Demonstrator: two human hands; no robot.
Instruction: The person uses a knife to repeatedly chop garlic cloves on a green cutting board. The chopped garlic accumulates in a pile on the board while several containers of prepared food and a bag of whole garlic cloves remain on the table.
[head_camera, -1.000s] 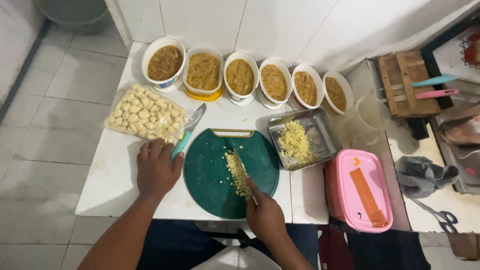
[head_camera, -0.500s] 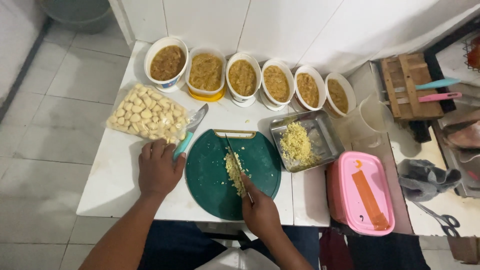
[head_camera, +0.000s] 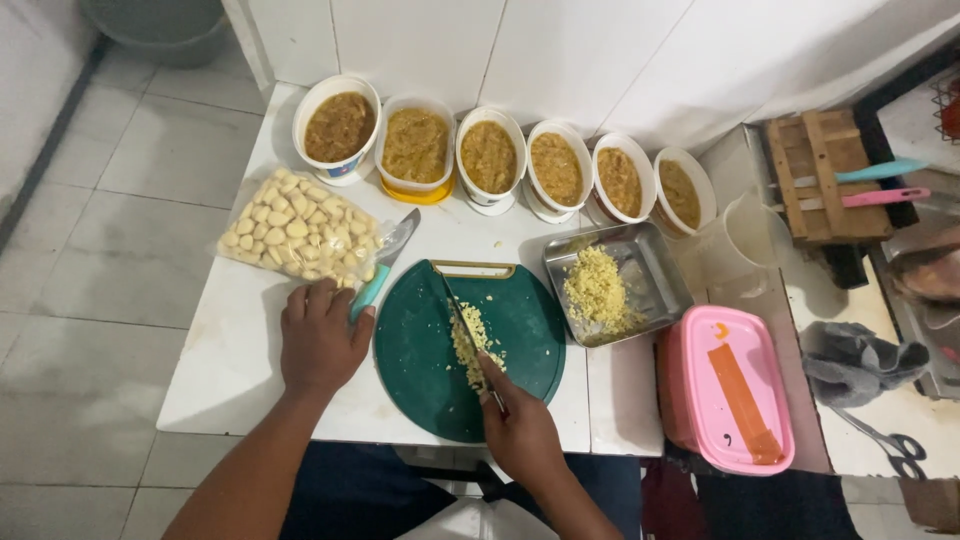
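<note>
Green board bears garlic; right hand fingers grip knife, left hand spread beside 6 tubs.

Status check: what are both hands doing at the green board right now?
Right hand gripping knife, blade on chopped garlic. Left hand flat on table by green board. Second knife lies beside the left hand.

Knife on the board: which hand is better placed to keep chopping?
Right. The right hand grips the knife, its blade over the minced pile on the green board. The left hand lies flat on the table beside the board.
</note>
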